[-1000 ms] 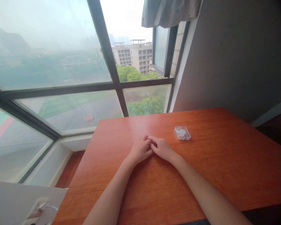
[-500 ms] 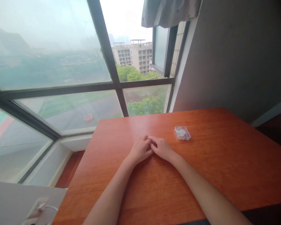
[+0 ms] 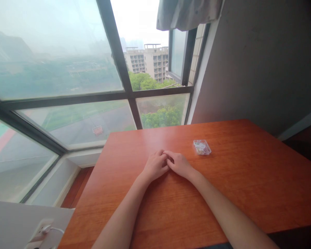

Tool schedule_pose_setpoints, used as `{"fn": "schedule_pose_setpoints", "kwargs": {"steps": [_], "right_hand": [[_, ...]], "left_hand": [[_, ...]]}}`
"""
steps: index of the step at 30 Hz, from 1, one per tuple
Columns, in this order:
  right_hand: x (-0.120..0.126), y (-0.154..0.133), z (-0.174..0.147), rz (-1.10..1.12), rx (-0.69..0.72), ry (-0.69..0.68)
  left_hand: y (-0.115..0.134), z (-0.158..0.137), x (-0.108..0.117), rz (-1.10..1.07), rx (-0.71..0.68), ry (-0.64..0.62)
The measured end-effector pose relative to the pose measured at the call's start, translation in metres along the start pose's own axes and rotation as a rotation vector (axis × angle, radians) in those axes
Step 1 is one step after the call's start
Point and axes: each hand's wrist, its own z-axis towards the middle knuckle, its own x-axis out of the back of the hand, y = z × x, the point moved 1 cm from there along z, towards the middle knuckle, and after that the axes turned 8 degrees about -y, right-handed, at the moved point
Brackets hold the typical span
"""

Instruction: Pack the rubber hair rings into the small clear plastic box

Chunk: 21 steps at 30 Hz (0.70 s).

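My left hand (image 3: 156, 165) and my right hand (image 3: 180, 164) rest together on the wooden table (image 3: 212, 193), their fingertips meeting and overlapping. The fingers of both are bent and held close together. Nothing shows in either one, though the undersides of the palms are hidden. To the right of my right hand, and a little farther away, lies a small clear plastic box (image 3: 202, 147). Small colourful pieces show through its sides, too blurred to name. Neither hand touches the box.
Beyond the table's far edge is a dark-framed window (image 3: 93, 100), with a pane open at upper right below a grey curtain (image 3: 189, 14). A grey wall (image 3: 259, 62) stands on the right. At lower left a white plug (image 3: 45, 229) sits in a wall socket.
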Motion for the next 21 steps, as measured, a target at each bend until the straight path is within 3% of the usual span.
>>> {"fn": "schedule_pose_setpoints", "kwargs": {"steps": [21], "right_hand": [[-0.0005,0.0008,-0.0002,-0.01,0.002,0.004]], "left_hand": [[-0.0011,0.0002,-0.0015,0.023,0.003,-0.001]]}}
